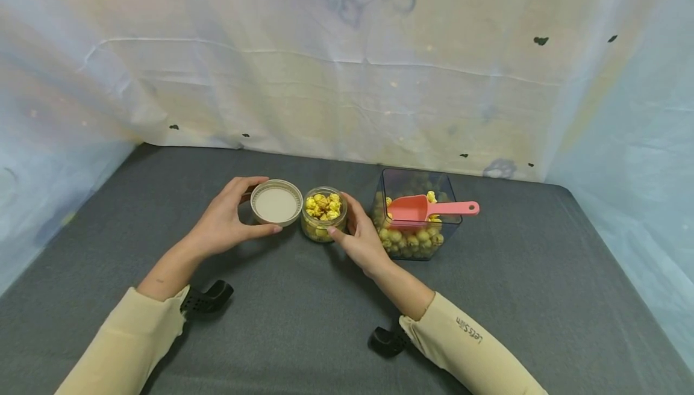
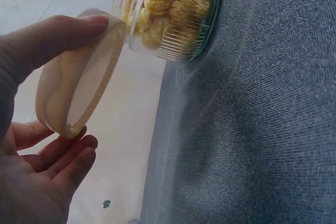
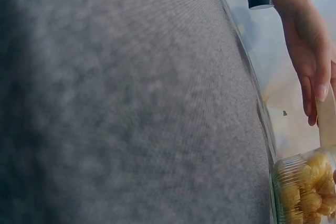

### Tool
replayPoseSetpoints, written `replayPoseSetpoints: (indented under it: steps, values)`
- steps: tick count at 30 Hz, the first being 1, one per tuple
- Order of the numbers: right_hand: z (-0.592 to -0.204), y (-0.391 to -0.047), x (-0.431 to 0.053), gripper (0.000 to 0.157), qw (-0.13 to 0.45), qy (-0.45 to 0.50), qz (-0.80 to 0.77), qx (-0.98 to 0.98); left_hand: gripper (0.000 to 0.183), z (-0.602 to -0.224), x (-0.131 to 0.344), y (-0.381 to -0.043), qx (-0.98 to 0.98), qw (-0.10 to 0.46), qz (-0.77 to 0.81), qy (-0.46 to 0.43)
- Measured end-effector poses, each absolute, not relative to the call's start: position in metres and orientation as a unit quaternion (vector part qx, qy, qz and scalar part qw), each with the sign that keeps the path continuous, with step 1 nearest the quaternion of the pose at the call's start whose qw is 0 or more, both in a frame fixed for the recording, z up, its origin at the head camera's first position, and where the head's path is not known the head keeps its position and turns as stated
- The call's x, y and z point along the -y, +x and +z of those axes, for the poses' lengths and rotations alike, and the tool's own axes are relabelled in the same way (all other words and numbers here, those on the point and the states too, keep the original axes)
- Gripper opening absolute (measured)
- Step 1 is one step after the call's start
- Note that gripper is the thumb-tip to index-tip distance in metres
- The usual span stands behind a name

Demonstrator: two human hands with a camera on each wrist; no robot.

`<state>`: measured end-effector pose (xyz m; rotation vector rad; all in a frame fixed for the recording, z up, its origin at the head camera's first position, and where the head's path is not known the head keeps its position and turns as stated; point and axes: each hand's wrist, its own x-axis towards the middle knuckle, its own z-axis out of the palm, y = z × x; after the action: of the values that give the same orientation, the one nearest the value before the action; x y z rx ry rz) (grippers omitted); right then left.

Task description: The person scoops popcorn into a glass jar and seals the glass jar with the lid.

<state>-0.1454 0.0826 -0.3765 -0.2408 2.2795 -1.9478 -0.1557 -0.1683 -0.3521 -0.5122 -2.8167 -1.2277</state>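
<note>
A round, pale lid is pinched at its rim between the thumb and fingers of my left hand, tilted with its inside toward the head camera. Just right of it stands a clear glass jar filled with yellow popcorn. My right hand grips the jar from its right side, thumb in front. In the left wrist view the lid is raised beside the mouth of the jar, off it. The right wrist view catches only part of the jar at its lower right edge.
Right of the jar, a clear square container holds more popcorn. A pink scoop lies in it, its handle sticking out over the right rim. A grey cloth covers the table, and a patterned curtain hangs behind.
</note>
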Motion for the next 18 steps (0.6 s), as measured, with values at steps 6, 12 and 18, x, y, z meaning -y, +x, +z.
replayPoseSetpoints:
  steps: [6,12,18]
  values:
    - [-0.3756,-0.1441,-0.082,0.069,0.065,-0.084,-0.647,-0.755,0.087,-0.3514,0.1678,-0.1556,0.906,0.014,-0.389,-0.163]
    - [-0.3752,-0.1433,-0.0819,0.069,0.063,-0.084,-0.645,-0.757,0.086,-0.3514,0.1669,-0.1565,0.899,0.017,-0.405,-0.168]
    - [-0.3757,-0.1439,-0.0827,0.069,0.062,-0.088,-0.648,-0.754,0.087,-0.3526,0.1651,-0.1614,0.875,0.024,-0.444,-0.194]
